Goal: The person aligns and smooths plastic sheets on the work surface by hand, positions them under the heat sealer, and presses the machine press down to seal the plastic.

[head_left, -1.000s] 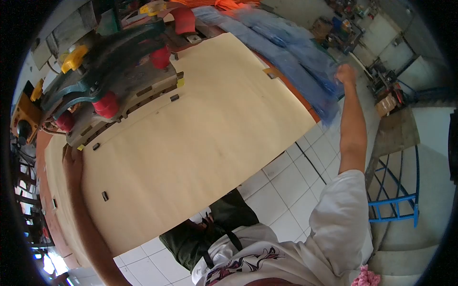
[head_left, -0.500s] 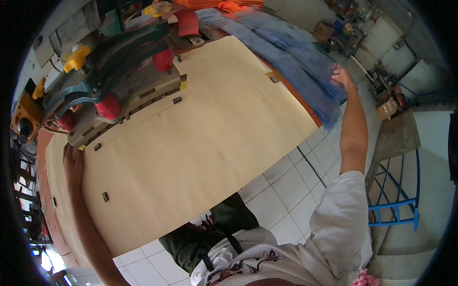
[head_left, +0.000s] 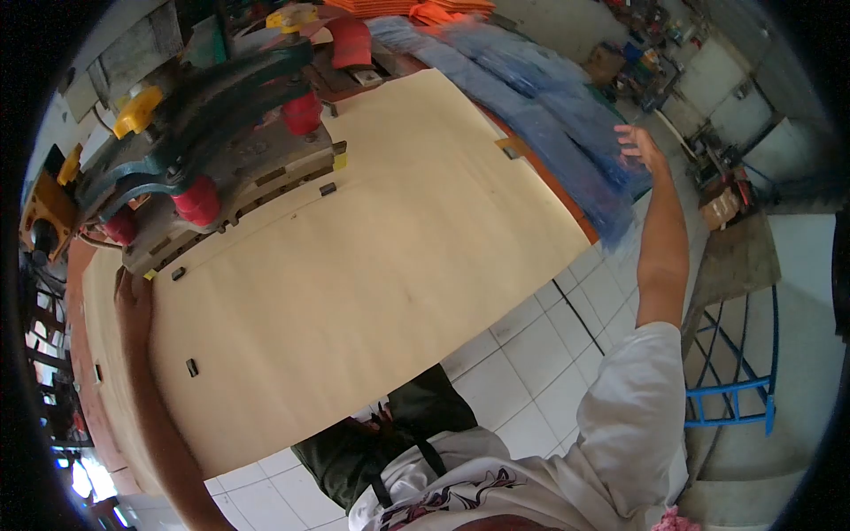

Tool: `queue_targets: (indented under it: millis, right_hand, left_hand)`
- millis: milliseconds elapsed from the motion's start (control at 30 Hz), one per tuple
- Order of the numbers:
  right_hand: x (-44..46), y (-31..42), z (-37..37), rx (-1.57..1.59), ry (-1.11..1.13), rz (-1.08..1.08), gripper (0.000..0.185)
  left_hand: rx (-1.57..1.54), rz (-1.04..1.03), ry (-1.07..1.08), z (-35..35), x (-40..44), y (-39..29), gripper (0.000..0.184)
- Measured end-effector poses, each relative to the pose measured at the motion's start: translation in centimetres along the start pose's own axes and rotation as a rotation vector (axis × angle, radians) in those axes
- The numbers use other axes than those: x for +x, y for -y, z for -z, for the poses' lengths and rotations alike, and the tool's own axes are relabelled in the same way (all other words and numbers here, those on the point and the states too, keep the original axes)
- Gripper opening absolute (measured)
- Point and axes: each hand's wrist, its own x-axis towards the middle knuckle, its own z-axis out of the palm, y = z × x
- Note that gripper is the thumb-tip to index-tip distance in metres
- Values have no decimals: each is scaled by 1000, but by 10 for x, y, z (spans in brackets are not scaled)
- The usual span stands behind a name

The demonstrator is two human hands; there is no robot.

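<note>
My left hand [head_left: 133, 296] rests at the left end of a heavy press plate [head_left: 266, 173], on the tan sheet [head_left: 381, 265]. Its fingers point toward the plate and look stretched out; their tips are partly hidden. Over on the right, my right hand [head_left: 642, 146] is raised beside the clear bluish plastic film [head_left: 567, 133]. Its fingers are spread, and I see nothing held in them. Small dark blocks, one of them a block [head_left: 192, 367] near my left forearm, lie on the tan sheet.
The press has a green arm [head_left: 204, 119], red cylinders [head_left: 197, 203] and yellow knobs [head_left: 140, 111]. Orange stacked material [head_left: 381, 7] lies at the back. A blue metal frame [head_left: 730, 398] stands at the right. White floor tiles [head_left: 522, 354] show below the table edge.
My right hand's fingers have stretched out and spread more beside the film. The film's near end has shifted slightly. My left hand stays by the plate.
</note>
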Motion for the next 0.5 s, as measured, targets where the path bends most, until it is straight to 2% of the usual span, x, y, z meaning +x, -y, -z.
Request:
queue_targets:
  millis: [67, 167, 233, 333, 467, 500]
  right_hand:
    - [2, -5, 4, -21, 47, 13, 69]
    - [2, -14, 8, 49, -2, 20, 75]
    - [15, -34, 10, 381, -19, 33, 81]
    - [21, -53, 15, 546, 3, 78, 86]
    - [27, -71, 21, 489, 44, 150, 74]
    - [24, -70, 19, 392, 25, 188, 72]
  left_hand:
    - [-29, 13, -9, 0, -2, -2, 38]
    - [-43, 9, -21, 0, -2, -5, 38]
    - [-28, -6, -23, 0, -2, -7, 38]
    - [-8, 47, -36, -2, -1, -5, 38]
    - [-24, 19, -45, -4, 0, 1, 38]
    - [-47, 19, -54, -4, -1, 0, 38]
